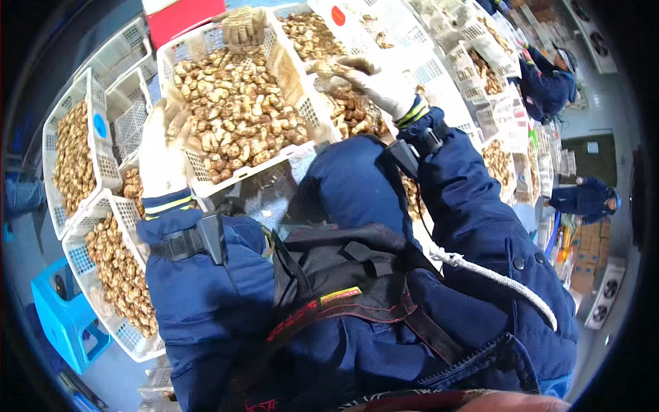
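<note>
A white plastic basket [295, 152] full of small mushrooms [237, 103] with brown caps and pale stems stands before me. My left hand [168, 134], in a white glove with soiled fingers, grips its left side, fingers over the rim. Beyond the basket's right wall is my right hand [360, 74], gloved too. Its dirty fingers stretch leftward, apart, close to that wall and above a neighbouring basket of darker mushrooms [353, 110]. At the far rim a brown-stained glove [242, 26] shows; I cannot tell whether a hand is inside it.
More mushroom-filled baskets stand on the left [74, 154] and run in rows to the far right [484, 72]. A red box [182, 19] sits behind. At lower left is a blue stool [68, 312]. Two people in dark blue, one worker [549, 82] and another [583, 199], are farther right.
</note>
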`<state>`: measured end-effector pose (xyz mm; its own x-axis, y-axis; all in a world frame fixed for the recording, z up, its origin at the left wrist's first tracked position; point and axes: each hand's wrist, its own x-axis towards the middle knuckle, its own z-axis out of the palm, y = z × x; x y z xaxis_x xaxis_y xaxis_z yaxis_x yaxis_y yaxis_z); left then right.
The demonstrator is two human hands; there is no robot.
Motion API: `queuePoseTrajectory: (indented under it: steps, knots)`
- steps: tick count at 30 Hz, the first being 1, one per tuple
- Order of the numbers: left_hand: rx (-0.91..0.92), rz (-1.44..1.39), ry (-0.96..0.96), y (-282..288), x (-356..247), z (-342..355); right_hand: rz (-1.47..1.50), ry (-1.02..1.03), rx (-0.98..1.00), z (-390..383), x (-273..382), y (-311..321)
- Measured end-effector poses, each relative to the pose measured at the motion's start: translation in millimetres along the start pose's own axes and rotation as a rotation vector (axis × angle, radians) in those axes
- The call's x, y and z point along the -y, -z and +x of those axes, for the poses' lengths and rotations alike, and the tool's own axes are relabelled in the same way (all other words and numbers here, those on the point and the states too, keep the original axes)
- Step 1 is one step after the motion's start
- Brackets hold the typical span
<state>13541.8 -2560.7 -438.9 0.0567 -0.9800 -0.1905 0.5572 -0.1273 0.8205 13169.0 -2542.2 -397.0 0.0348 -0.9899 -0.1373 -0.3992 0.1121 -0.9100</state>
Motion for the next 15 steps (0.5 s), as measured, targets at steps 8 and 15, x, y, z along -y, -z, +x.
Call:
queuePoseTrajectory:
  steps: [8,15]
  knots:
    - [-0.118,-0.516,0.034,-6,-2,-18,-1.100,0.088,-0.159,-135,-141,83]
    - [-0.188,-0.521,0.248,-1,38,-22,-0.667,0.288,0.194,1,-21,9]
